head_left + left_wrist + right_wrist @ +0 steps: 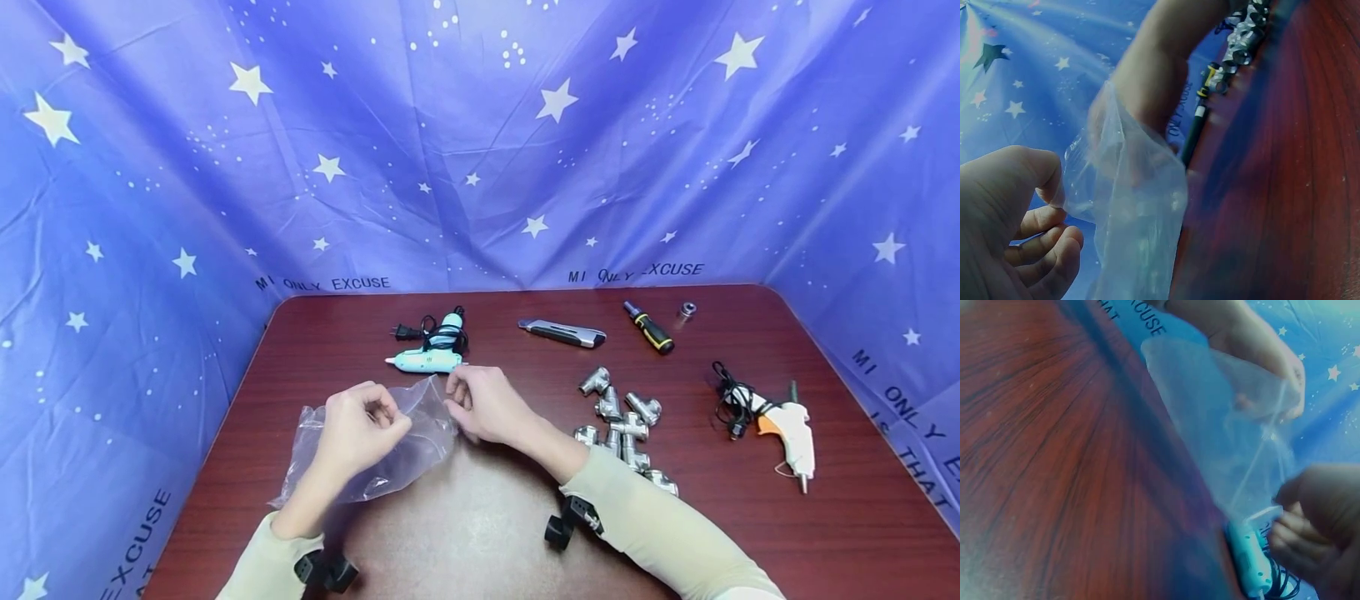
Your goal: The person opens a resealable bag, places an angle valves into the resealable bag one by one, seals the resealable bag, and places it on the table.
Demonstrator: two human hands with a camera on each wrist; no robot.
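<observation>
Between my two hands hangs a clear plastic bag (pixel 408 446), its upper edge stretched across above the table. My left hand (pixel 358 429) pinches that edge between thumb and forefinger, and in the left wrist view the other fingers (pixel 1054 250) curl loosely below the pinch. The right hand (pixel 483 404) pinches the opposite corner of the bag; in the right wrist view its thumb and forefinger meet at the film (pixel 1260 444). Just behind the bag lies a light-blue glue gun (pixel 429 360) with its black cord wound round the handle.
Several metal tee fittings (pixel 630 425) lie in a cluster right of my right forearm. At the back are a utility knife (pixel 562 332), a black-and-yellow screwdriver (pixel 651 329) and a small metal socket (pixel 686 311). A white glue gun (pixel 793 437) lies at the right. A starry curtain (pixel 480 150) surrounds the table.
</observation>
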